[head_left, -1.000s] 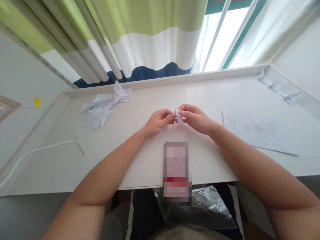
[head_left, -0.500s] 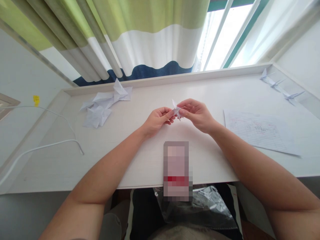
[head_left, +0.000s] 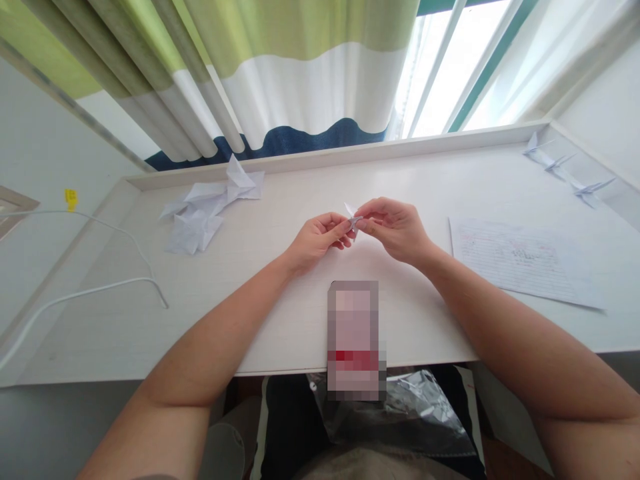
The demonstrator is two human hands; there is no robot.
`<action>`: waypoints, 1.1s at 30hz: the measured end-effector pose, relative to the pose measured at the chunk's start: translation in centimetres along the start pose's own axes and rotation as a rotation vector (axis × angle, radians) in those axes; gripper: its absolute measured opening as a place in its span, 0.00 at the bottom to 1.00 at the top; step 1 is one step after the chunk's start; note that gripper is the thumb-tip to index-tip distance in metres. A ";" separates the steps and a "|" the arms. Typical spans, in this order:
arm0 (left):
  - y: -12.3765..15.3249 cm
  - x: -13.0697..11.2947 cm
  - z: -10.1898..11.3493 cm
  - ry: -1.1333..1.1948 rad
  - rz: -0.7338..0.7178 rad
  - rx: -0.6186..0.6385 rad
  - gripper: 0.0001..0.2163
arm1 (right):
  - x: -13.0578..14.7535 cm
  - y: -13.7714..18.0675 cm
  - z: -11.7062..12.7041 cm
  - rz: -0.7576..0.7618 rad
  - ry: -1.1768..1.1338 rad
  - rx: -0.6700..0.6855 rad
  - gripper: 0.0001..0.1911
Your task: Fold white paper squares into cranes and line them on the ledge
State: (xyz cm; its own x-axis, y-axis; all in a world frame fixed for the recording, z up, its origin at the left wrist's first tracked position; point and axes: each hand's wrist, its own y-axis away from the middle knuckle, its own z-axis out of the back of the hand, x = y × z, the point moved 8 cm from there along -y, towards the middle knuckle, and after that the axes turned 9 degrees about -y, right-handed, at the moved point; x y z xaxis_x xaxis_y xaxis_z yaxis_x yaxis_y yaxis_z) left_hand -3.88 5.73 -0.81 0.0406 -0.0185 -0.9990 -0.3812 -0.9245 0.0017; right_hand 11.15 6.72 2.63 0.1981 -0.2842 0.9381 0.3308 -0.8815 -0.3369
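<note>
A small folded white paper figure (head_left: 351, 212) is pinched between both hands above the white desk (head_left: 300, 313). My left hand (head_left: 320, 240) grips its left side, thumb on top and fingers curled beneath. From the right, my right hand (head_left: 393, 227) holds the other side between thumb and fingertips. One pointed flap sticks up between the hands and a tip shows below; the fingers cover much of the rest. Similar folded paper cranes (head_left: 560, 163) stand in a row at the far right of the desk.
Loose folded papers (head_left: 197, 217) are heaped at the back left. A written sheet (head_left: 523, 263) lies flat on the right. A white cable (head_left: 100, 291) runs over the left side. A pixelated, phone-shaped object (head_left: 353, 333) overlaps the front edge, above a clear plastic bag (head_left: 425, 407).
The paper figure has turned a little in my fingers, and its middle looks narrower. Both hands stay in almost the same place, still pinching it.
</note>
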 end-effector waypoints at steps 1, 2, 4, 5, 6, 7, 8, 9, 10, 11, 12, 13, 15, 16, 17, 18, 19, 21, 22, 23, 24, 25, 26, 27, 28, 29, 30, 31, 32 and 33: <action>0.0 0.0 0.2 0.009 -0.005 -0.022 0.21 | -0.1 0.0 0.2 -0.006 0.010 -0.009 0.17; -0.1 0.0 0.4 0.015 -0.011 -0.045 0.21 | -0.2 0.0 0.3 -0.005 0.017 -0.017 0.17; -0.1 0.0 0.8 0.013 -0.029 -0.083 0.21 | -0.2 0.0 0.5 0.008 0.025 -0.023 0.16; -0.2 -0.1 1.0 0.006 -0.039 -0.099 0.21 | -0.2 -0.1 0.5 0.017 0.025 -0.021 0.16; -0.2 -0.1 1.1 0.000 -0.049 -0.115 0.20 | -0.1 -0.1 0.5 0.024 0.023 -0.018 0.15; -0.3 0.0 1.2 -0.003 -0.056 -0.126 0.20 | 0.0 -0.1 0.4 0.029 0.020 -0.014 0.14; -0.3 0.0 1.3 -0.002 -0.060 -0.133 0.20 | 0.1 -0.1 0.4 0.032 0.018 -0.013 0.14; -0.4 0.0 1.3 0.002 -0.062 -0.136 0.20 | 0.1 -0.1 0.3 0.034 0.021 -0.014 0.14; -0.4 0.0 1.3 0.007 -0.064 -0.134 0.20 | 0.2 0.0 0.3 0.033 0.027 -0.015 0.15; -0.5 0.1 1.2 0.011 -0.063 -0.128 0.20 | 0.2 0.0 0.3 0.032 0.036 -0.015 0.15; -0.5 0.1 1.1 0.015 -0.060 -0.119 0.21 | 0.3 0.0 0.2 0.031 0.046 -0.015 0.15; -0.5 0.2 1.1 0.018 -0.055 -0.110 0.21 | 0.3 0.0 0.2 0.031 0.054 -0.013 0.14; -0.5 0.3 0.9 0.018 -0.044 -0.094 0.22 | 0.3 0.0 0.1 0.036 0.060 -0.006 0.13; -0.5 0.3 0.9 0.010 -0.042 -0.089 0.22 | 0.2 0.0 0.1 0.038 0.060 -0.003 0.12; -0.4 0.2 0.9 -0.007 -0.044 -0.083 0.22 | 0.2 0.0 0.1 0.038 0.059 -0.002 0.12; -0.4 0.1 0.8 -0.030 -0.048 -0.076 0.22 | 0.2 0.0 0.1 0.034 0.058 -0.004 0.12; -0.3 0.0 0.7 -0.056 -0.055 -0.066 0.22 | 0.1 0.0 0.2 0.029 0.059 -0.009 0.12; -0.2 -0.2 0.6 -0.099 -0.065 -0.047 0.22 | 0.1 0.0 0.3 0.021 0.063 -0.018 0.12; -0.2 -0.3 0.6 -0.110 -0.069 -0.044 0.22 | 0.1 0.0 0.3 0.022 0.063 -0.017 0.12; -0.2 -0.3 0.6 -0.117 -0.070 -0.045 0.23 | 0.1 0.0 0.3 0.026 0.063 -0.010 0.12; -0.2 -0.3 0.7 -0.124 -0.066 -0.049 0.24 | 0.1 0.0 0.2 0.030 0.063 0.000 0.12; -0.1 -0.3 0.8 -0.134 -0.057 -0.053 0.24 | 0.1 0.1 0.2 0.033 0.068 0.012 0.12; -0.1 -0.3 0.9 -0.146 -0.041 -0.058 0.25 | 0.1 0.1 0.1 0.036 0.079 0.023 0.12; -0.1 -0.1 1.0 -0.158 -0.021 -0.064 0.26 | 0.1 0.1 0.1 0.037 0.096 0.032 0.12; 0.0 0.0 1.1 -0.169 0.000 -0.070 0.26 | 0.1 0.1 0.1 0.042 0.117 0.041 0.11; 0.1 0.0 1.2 -0.176 0.016 -0.080 0.26 | 0.1 0.1 0.1 0.051 0.137 0.047 0.11; 0.1 0.0 1.3 -0.178 0.025 -0.093 0.26 | 0.2 0.2 0.1 0.065 0.153 0.054 0.10; 0.2 0.0 1.3 -0.178 0.028 -0.103 0.25 | 0.3 0.2 0.1 0.083 0.165 0.061 0.08; 0.2 -0.1 1.4 -0.178 0.028 -0.109 0.24 | 0.5 0.2 0.2 0.103 0.176 0.065 0.07; 0.2 -0.1 1.3 -0.176 0.028 -0.113 0.23 | 0.7 0.2 0.2 0.122 0.188 0.067 0.06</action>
State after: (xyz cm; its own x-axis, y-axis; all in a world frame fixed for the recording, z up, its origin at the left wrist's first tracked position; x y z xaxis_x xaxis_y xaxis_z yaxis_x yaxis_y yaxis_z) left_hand -5.20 6.05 -0.75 -0.1341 0.0130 -0.9909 -0.2733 -0.9616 0.0243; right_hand 11.52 6.41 3.19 0.0670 -0.4582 0.8863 0.3770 -0.8108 -0.4477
